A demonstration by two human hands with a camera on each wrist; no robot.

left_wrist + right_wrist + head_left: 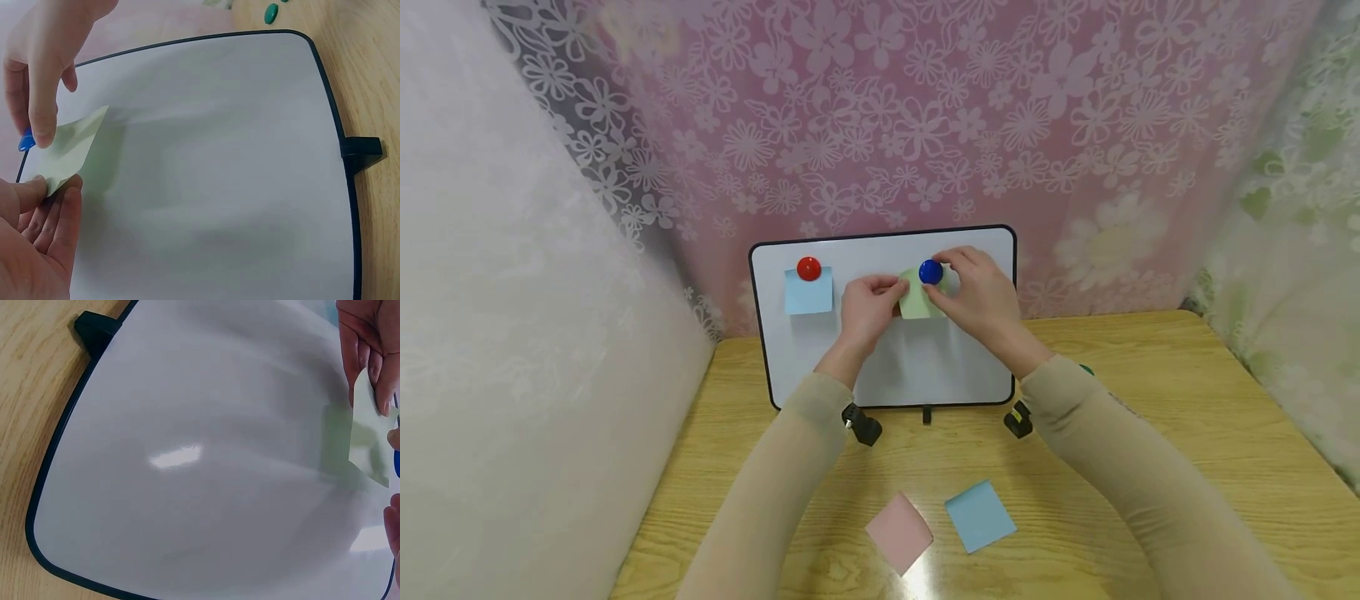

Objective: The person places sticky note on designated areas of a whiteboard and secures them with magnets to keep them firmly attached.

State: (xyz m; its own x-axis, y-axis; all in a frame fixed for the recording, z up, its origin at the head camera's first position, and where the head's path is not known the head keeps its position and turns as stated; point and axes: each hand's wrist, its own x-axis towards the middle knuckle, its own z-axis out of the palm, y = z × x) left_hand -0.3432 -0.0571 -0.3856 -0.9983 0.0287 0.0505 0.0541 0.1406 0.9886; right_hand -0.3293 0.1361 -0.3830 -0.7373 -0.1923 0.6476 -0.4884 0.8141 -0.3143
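Note:
A pale green sticky note (917, 302) lies against the upper right of a whiteboard (880, 367). My left hand (868, 310) pinches the note's left edge between thumb and fingers. At the note's top, my right hand (981, 292) holds a round blue magnet (931, 272) between thumb and index finger. In the left wrist view the green note (72, 150) bends away from the board at its lower edge, and only a bit of the blue magnet (26, 140) shows. To the left on the board, a red magnet (808, 268) holds a light blue note (808, 293).
A pink sticky note (900, 533) and another blue note (981, 517) lie on the wooden table in front. Green magnets (270, 13) sit on the table by the board's right side, mostly behind my right sleeve in the head view. Patterned curtain (880, 125) hangs behind.

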